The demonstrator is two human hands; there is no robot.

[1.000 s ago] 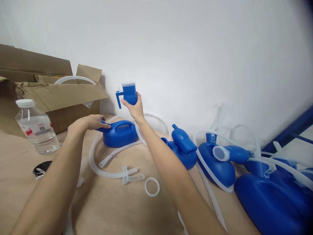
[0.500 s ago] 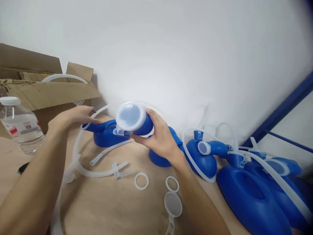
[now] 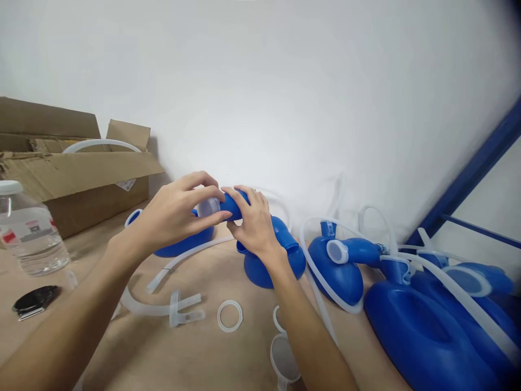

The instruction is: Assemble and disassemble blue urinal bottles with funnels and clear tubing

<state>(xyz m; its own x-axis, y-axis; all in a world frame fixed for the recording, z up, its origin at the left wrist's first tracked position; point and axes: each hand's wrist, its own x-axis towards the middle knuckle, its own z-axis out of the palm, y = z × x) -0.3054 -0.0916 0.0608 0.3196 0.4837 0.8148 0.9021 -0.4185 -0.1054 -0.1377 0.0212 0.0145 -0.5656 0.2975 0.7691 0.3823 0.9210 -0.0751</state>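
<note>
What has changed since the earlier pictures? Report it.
The left hand let go of the blue jug's neck, moved right and took hold of the lidded end of the blue cup. The right hand still holds the cup, now lower. The white ring stayed put.

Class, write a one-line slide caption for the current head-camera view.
Left hand and right hand grip a white-capped blue part above a table of blue bottles and pale tubing.

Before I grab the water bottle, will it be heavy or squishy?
The bottle has water low down, so probably feels bottom-heavy. Its clear sides look thin, so they might squish. The white cap looks on, so it likely won't spill.
</note>
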